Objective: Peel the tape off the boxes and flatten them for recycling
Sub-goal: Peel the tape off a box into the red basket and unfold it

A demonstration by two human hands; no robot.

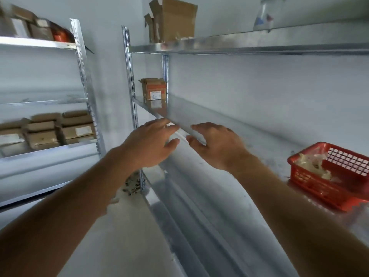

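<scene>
I've got both hands out mid-frame, left hand (153, 142) and right hand (216, 145) just apart, fingers loose, gripping nothing. The small taped box (154, 89) sits on the middle shelf (179, 110) beyond them; an opened box (175, 20) stands top centre.

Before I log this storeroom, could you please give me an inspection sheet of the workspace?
Surface: metal shelf, bare steel near the hands.
Job's things: small box at the shelf's far end; open box on the top shelf; stacked boxes on the left rack.
Clutter: red basket holding crumpled plastic.
Grippers: left hand and right hand open, holding nothing.
Cables: nothing seen.
Surroundings: pale walls, blurred in places.
</scene>
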